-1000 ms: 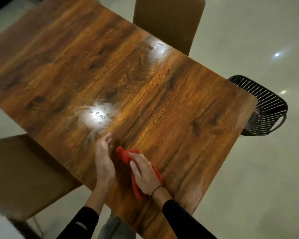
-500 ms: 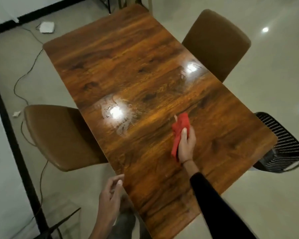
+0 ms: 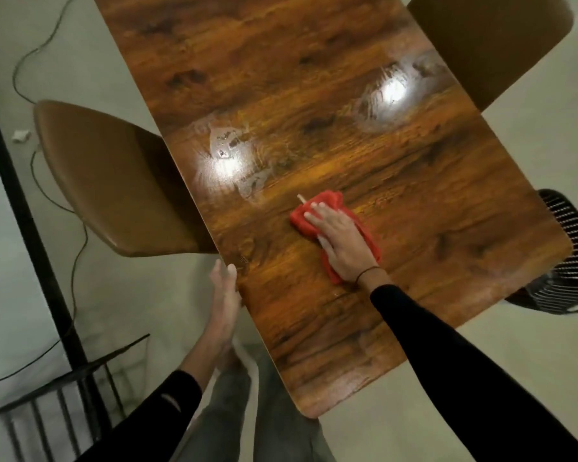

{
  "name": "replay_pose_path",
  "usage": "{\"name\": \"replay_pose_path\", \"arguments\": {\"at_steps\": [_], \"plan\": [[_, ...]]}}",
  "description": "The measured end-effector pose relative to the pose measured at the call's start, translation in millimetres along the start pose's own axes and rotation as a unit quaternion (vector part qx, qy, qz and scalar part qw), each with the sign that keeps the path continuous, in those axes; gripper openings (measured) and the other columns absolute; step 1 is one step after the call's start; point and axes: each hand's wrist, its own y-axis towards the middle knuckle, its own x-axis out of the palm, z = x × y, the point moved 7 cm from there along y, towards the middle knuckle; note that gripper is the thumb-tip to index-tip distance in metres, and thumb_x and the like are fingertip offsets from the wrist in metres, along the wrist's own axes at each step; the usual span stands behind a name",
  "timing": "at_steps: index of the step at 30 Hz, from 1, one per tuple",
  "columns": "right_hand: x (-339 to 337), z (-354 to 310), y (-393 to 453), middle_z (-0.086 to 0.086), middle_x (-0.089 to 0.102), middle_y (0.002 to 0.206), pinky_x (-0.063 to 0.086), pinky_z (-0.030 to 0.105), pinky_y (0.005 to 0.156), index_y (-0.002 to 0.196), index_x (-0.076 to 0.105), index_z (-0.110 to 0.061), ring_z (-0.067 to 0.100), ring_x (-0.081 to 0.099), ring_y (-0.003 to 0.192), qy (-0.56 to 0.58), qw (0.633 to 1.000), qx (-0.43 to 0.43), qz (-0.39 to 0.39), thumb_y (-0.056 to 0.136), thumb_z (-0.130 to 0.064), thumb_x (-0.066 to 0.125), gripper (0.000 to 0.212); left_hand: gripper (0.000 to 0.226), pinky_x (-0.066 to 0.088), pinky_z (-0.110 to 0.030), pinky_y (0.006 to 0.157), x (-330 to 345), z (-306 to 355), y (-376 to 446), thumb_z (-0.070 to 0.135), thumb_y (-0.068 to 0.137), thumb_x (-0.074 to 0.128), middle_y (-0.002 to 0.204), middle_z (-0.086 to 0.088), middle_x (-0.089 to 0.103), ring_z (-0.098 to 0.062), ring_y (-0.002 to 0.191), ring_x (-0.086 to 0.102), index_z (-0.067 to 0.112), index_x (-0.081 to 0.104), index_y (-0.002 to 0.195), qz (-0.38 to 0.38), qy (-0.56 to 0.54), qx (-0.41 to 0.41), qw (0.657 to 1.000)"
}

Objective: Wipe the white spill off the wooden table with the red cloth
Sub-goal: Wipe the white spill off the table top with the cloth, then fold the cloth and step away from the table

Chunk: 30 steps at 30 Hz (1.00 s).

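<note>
The wooden table point(image 3: 414, 295) fills the middle of the head view. A whitish smeared spill point(image 3: 237, 161) lies near its left edge, partly under a bright glare. My right hand point(image 3: 341, 241) presses flat on the bunched red cloth point(image 3: 327, 203), which lies on the table just right of and below the spill. A thin pale tag sticks out at the cloth's far corner. My left hand point(image 3: 224, 295) rests with fingers apart against the table's left edge and holds nothing. A second glare with faint streaks point(image 3: 391, 95) lies near the far right edge.
A brown padded chair point(image 3: 114, 181) stands at the table's left side and another point(image 3: 488, 45) at the far right. A black wire basket point(image 3: 568, 255) sits beyond the right corner. Cables point(image 3: 47, 38) trail on the pale floor at left; a dark rack point(image 3: 67, 388) stands at bottom left.
My right hand has laid the cloth flat on the table and slid it toward the spill. My left hand has come up from below onto the table's left edge. My view has shifted.
</note>
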Motion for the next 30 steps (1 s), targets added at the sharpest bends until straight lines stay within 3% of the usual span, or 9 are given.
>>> {"name": "replay_pose_path", "arguments": {"at_steps": [2,7,11,14,18,20,23,26,30], "plan": [[20,-17,-34,0.005,0.033,0.183,0.019,0.058,0.139,0.172,0.046,-0.018,0.026,0.023,0.173,0.016,1.000,-0.008,-0.021,0.117,-0.021,0.042,0.055,0.089,0.055,-0.025,0.091,3,3,-3,0.089,0.087,0.039,0.152,0.011,0.051,-0.010,0.135,0.056,0.039,0.036,0.160,-0.023,-0.005,-0.006,1.000],[67,-57,-103,-0.003,0.036,0.182,0.017,0.054,0.141,0.171,0.048,-0.023,0.015,0.024,0.172,0.089,0.993,0.075,0.031,0.118,-0.032,0.035,0.055,0.074,0.038,-0.061,0.122,-3,-13,1,0.076,0.106,0.022,0.168,-0.003,0.044,-0.029,0.155,0.042,0.035,0.033,0.167,-0.027,-0.023,-0.088,0.995],[111,-110,-122,-0.006,0.041,0.179,0.015,0.047,0.142,0.168,0.051,-0.024,0.008,0.025,0.170,0.156,0.977,0.123,0.082,0.118,-0.023,0.044,0.051,0.059,0.043,-0.058,0.119,-9,-18,-9,0.072,0.109,0.019,0.156,-0.010,0.058,-0.031,0.144,0.054,0.041,0.057,0.142,-0.061,-0.032,-0.121,0.990],[131,-149,-118,-0.002,0.049,0.174,0.019,0.052,0.141,0.165,0.055,-0.021,0.014,0.035,0.167,0.231,0.953,0.167,0.100,0.117,-0.022,0.043,0.049,0.071,0.047,-0.060,0.116,-24,-31,-13,0.072,0.109,0.020,0.152,-0.012,0.059,-0.033,0.141,0.056,0.031,0.053,0.155,-0.083,-0.033,-0.134,0.987],[137,-192,-106,-0.001,0.063,0.156,0.041,0.043,0.130,0.154,0.060,-0.029,0.009,0.058,0.143,0.394,0.871,0.269,0.116,0.117,-0.034,0.040,0.042,0.074,0.043,-0.052,0.119,-62,-38,-23,0.072,0.109,0.014,0.149,-0.009,0.062,-0.029,0.142,0.055,0.025,0.059,0.145,-0.087,0.009,-0.127,0.988],[141,-213,-98,0.002,0.065,0.150,0.053,0.034,0.117,0.151,0.056,-0.034,0.003,0.063,0.128,0.485,0.802,0.329,0.116,0.123,-0.035,0.041,0.032,0.073,0.043,-0.046,0.117,-85,-40,-30,0.070,0.110,0.013,0.153,-0.007,0.061,-0.024,0.139,0.057,0.028,0.054,0.154,-0.084,0.019,-0.123,0.989],[155,-252,-96,0.003,0.062,0.150,0.056,0.022,0.100,0.164,0.047,-0.024,0.012,0.065,0.126,0.589,0.702,0.389,0.098,0.122,-0.035,0.040,0.044,0.066,0.049,-0.042,0.108,-117,-42,-41,0.067,0.111,0.015,0.157,-0.004,0.056,-0.018,0.129,0.061,0.036,0.048,0.160,-0.072,0.019,-0.116,0.990],[164,-303,-96,-0.005,0.070,0.134,0.059,0.015,0.083,0.153,0.057,-0.028,0.006,0.072,0.115,0.631,0.667,0.389,0.073,0.121,-0.038,0.043,0.037,0.071,0.056,-0.049,0.106,-138,-45,-56,0.062,0.114,0.018,0.143,-0.020,0.066,-0.034,0.125,0.067,0.018,0.056,0.155,-0.024,-0.033,-0.137,0.990],[160,-357,-97,0.005,0.074,0.137,0.064,0.022,0.086,0.152,0.061,-0.024,0.016,0.075,0.121,0.651,0.645,0.397,0.057,0.120,-0.037,0.044,0.039,0.069,0.048,-0.060,0.117,-167,-29,-85,0.052,0.116,0.028,0.136,-0.032,0.067,-0.046,0.130,0.065,-0.001,0.063,0.144,0.020,-0.119,-0.119,0.986]]}}
